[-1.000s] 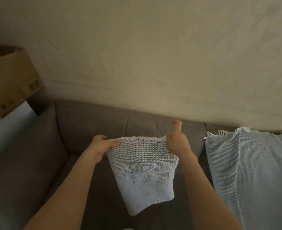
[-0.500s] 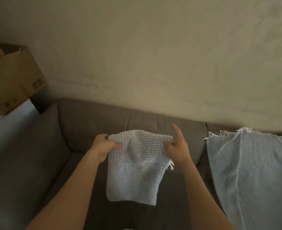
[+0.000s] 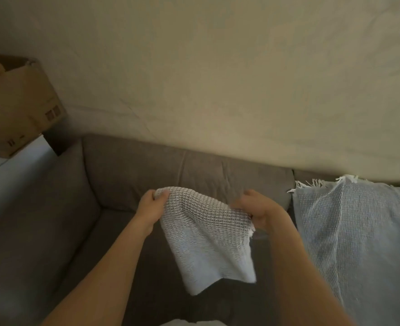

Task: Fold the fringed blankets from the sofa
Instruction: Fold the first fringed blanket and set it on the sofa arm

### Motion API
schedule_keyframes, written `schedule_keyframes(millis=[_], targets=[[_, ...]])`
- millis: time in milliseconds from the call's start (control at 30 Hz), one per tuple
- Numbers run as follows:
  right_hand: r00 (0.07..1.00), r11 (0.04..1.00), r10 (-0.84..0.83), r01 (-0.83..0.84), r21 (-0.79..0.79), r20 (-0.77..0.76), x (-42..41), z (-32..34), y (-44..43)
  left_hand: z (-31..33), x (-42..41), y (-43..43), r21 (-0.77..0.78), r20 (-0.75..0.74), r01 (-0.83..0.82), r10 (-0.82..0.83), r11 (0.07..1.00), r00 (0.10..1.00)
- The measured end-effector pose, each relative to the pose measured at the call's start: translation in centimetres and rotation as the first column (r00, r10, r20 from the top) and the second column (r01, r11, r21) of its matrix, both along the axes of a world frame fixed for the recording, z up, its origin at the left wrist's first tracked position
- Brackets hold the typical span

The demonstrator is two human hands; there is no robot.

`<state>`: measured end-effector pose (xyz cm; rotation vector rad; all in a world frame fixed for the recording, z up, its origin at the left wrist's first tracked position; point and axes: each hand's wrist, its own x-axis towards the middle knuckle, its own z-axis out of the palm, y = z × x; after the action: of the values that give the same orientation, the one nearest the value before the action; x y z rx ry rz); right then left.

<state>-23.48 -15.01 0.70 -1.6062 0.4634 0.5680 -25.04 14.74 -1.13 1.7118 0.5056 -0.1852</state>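
**Desk:** Centre frame, what is being held?

**Photographer:** A small waffle-weave blanket, apparently folded down to a narrow panel; the left grip pinches its upper left corner; the right grip is curled round the upper right edge; held this way, the cloth hangs free above the grey sofa, likely so its own weight squares it.

**Desk:** And the rest?

**Photographer:** A second fringed blanket lies spread over the sofa back at right of frame, seemingly next; a cardboard box sits upper left, well apart.
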Motion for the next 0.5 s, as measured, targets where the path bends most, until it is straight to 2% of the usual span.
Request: schedule_keyframes(millis=[67, 133, 233, 267, 333, 367, 400, 433, 500], targets=[[0.993, 0.986, 0.118, -0.120, -0.112, -0.023, -0.9, 1.2, -0.5, 0.7, 0.5, -0.6, 0.039, 0.044, -0.055, 0.053, 0.998, 0.998], [0.995, 0.987, 0.041, -0.026, -0.157, 0.091, -1.4, 0.6, -1.1, 1.8, 0.9, -0.7, 0.060, 0.087, -0.092, 0.086, 0.994, 0.992], [0.960, 0.964, -0.242, 0.221, 0.150, 0.143, -2.5, -0.4, -0.6, 3.2, 1.5, -0.1, -0.021, 0.133, -0.176, 0.177, 0.984, 0.975], [0.954, 0.935, -0.275, 0.236, 0.266, 0.121, -2.8, -0.6, -0.4, 3.6, 1.7, 0.2, -0.043, 0.157, -0.191, 0.195, 0.981, 0.968], [0.972, 0.907, -0.207, 0.147, 0.394, 0.113, -3.1, -0.6, 0.0, 4.4, 2.1, 0.7, 0.033, 0.203, -0.156, 0.146, 0.987, 0.968], [0.981, 0.925, -0.125, 0.060, 0.376, 0.150, -3.3, -0.1, 0.1, 4.8, 2.1, 1.0, 0.093, 0.212, -0.111, 0.090, 0.989, 0.973], [0.979, 0.957, -0.022, -0.037, 0.286, 0.202, -3.3, 0.2, 0.2, 5.2, 2.1, 1.3, 0.141, 0.207, -0.067, 0.036, 0.988, 0.978], [0.961, 0.982, 0.108, -0.144, 0.125, 0.255, -3.3, 0.5, 0.3, 5.7, 2.0, 1.4, 0.180, 0.195, -0.024, -0.012, 0.983, 0.981], [0.900, 0.939, 0.326, -0.273, -0.209, 0.290, -3.3, 1.1, 0.9, 6.4, 1.8, 1.7, 0.248, 0.163, 0.065, -0.108, 0.966, 0.981]])
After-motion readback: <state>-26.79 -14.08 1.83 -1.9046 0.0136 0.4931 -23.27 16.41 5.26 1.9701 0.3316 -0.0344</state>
